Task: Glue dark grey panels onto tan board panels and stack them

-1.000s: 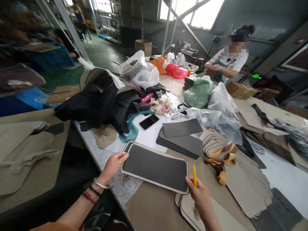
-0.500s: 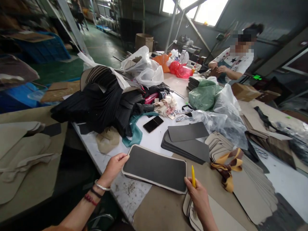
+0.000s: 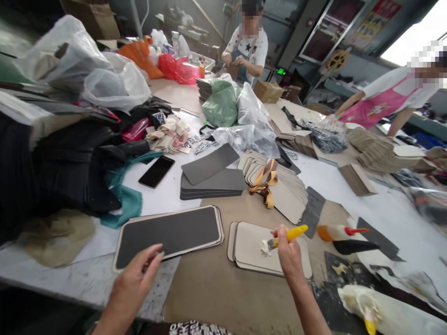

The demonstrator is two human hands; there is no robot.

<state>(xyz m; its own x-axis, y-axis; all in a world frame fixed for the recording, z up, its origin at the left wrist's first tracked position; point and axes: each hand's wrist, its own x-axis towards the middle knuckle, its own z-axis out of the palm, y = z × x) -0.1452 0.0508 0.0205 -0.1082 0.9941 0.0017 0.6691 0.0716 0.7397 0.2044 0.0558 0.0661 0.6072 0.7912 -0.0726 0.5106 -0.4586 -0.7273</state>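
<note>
My right hand [image 3: 289, 249] grips a yellow-handled brush [image 3: 295, 232]. Its pale bristle end meets a white dab of paste [image 3: 266, 247] on the top beige panel [image 3: 249, 246] of a small stack with rounded corners. To the left lies a pile topped by a dark grey panel with a beige border [image 3: 174, 231]. My left hand [image 3: 139, 270] is at the lower edge of that pile, fingers apart and loosely bent, with nothing in them. Whether it touches the panel, I cannot tell.
Behind are dark grey panels [image 3: 213, 182], fanned beige panels [image 3: 288, 197] with a yellow-brown strap [image 3: 267, 181], and a phone [image 3: 156, 171]. At right lie a red-tipped bottle [image 3: 331, 232] and a paste-smeared container [image 3: 391, 302]. Two people [image 3: 249, 51] work across the table.
The bordered dark panel, held in both hands before, now rests on the pile at left, released. My right hand has brought the brush down onto the beige panel. The view has turned right.
</note>
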